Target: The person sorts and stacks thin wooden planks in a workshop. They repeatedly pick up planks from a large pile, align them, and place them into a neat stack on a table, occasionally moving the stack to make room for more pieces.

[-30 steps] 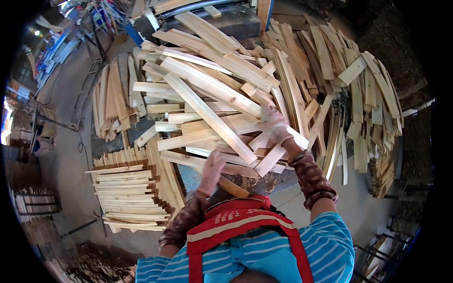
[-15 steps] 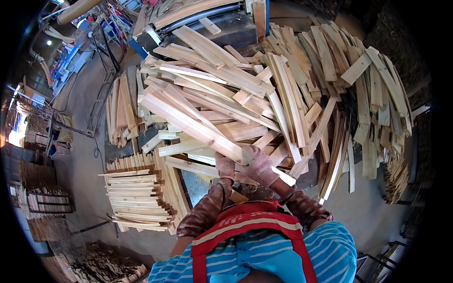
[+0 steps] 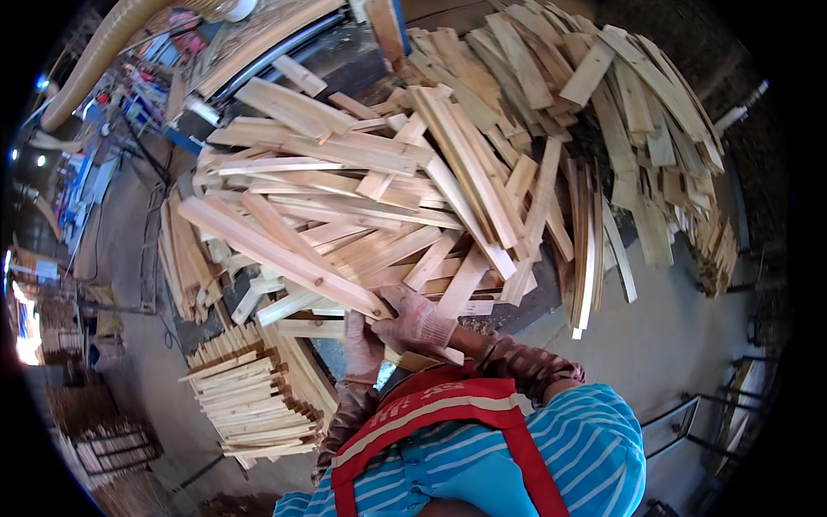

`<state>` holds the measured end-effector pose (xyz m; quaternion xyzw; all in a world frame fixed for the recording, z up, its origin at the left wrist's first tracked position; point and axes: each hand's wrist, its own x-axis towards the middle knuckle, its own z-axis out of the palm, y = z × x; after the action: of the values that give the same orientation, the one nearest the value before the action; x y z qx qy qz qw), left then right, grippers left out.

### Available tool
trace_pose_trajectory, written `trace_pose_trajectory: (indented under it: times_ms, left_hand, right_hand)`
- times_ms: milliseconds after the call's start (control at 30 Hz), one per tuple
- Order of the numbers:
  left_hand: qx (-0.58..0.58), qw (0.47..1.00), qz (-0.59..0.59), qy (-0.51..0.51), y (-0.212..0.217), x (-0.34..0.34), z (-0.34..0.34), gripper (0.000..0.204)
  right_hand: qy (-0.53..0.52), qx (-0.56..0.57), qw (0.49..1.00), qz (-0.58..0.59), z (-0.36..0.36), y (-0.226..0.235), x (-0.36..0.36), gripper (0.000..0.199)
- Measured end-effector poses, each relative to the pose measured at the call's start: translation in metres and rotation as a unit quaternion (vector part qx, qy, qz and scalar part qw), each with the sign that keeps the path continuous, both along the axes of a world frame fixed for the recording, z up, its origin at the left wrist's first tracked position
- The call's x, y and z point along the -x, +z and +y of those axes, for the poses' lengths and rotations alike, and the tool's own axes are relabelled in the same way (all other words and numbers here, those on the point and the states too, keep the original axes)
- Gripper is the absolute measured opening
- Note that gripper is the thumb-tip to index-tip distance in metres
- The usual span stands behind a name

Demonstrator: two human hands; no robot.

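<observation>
A long pale wooden board point(image 3: 284, 258) slants over the heap, its near end between my hands. My right hand point(image 3: 420, 320), in a pinkish work glove, is closed on that end, thumb side toward the board. My left hand point(image 3: 363, 351), gloved alike, is closed at the same end from the near left side, its fingertips partly hidden. The board's far end lies over other boards at the heap's left. Just beyond my hands spreads the loose heap of cut boards point(image 3: 392, 211), lying crosswise at many angles.
At the near left a neat stack of narrow wood strips point(image 3: 258, 405) stands beside the heap. More boards point(image 3: 637, 112) lean in rows at the far right. A machine with a dark roller point(image 3: 276, 52) stands at the back. A thick ribbed hose point(image 3: 95, 65) hangs at the far left.
My view has turned to the right, so the heap and stack sit further left in it. Both hands remain at the board's near end.
</observation>
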<state>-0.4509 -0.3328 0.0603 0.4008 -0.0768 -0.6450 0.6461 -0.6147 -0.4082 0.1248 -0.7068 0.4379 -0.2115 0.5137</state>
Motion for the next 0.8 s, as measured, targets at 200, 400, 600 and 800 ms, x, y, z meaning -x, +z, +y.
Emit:
trace_pose_trajectory:
  times_ms: [200, 400, 600, 800]
  left_hand:
    - [0.008, 0.996, -0.089, 0.013, 0.017, -0.021, 0.007, 0.045]
    - [-0.066, 0.994, -0.087, -0.012, 0.000, -0.022, -0.019, 0.043]
    - [-0.089, 0.982, -0.159, 0.047, -0.005, 0.019, -0.043, 0.049]
    - [-0.164, 0.954, -0.253, -0.002, -0.034, 0.031, -0.077, 0.040]
  right_hand:
    - [-0.143, 0.075, 0.985, 0.062, -0.080, 0.040, -0.009, 0.066]
    - [-0.296, 0.250, 0.917, 0.099, -0.186, -0.005, 0.017, 0.071]
    - [-0.340, 0.089, 0.893, 0.282, -0.150, -0.075, 0.148, 0.074]
    - [-0.346, -0.125, 0.919, -0.140, -0.119, -0.079, 0.228, 0.050]
